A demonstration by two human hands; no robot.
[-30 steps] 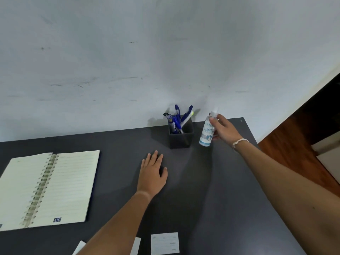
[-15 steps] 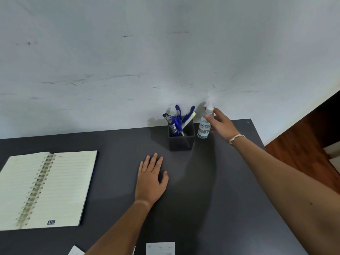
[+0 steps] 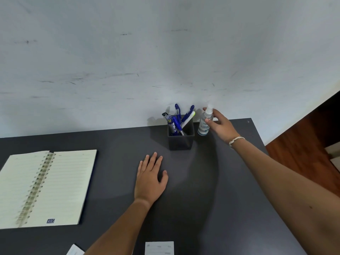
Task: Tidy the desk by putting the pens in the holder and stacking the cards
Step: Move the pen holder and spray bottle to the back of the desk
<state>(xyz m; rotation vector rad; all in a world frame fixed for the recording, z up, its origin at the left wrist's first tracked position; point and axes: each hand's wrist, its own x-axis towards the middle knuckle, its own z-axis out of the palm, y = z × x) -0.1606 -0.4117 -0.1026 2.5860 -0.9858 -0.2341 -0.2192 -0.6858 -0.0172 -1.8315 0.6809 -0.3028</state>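
Observation:
A black square pen holder (image 3: 181, 141) stands near the back of the dark desk (image 3: 211, 190), with several blue pens (image 3: 177, 120) upright in it. Just right of the holder stands a clear hand sanitizer bottle (image 3: 203, 126), and my right hand (image 3: 221, 126) is wrapped around it, thumb in front. My left hand (image 3: 150, 178) lies flat, palm down, on the desk in front of the holder and holds nothing. Two white cards show at the bottom edge, one (image 3: 159, 247) near the middle and another (image 3: 74, 250) partly hidden beside my left forearm.
An open spiral notebook (image 3: 53, 186) lies at the left of the desk. A white wall (image 3: 165, 52) rises straight behind the desk. The desk's right edge drops to a wooden floor (image 3: 301, 144).
My right hand has carried the sanitizer bottle back and slightly left, and it now stands close beside the holder. My left hand has stayed flat in place.

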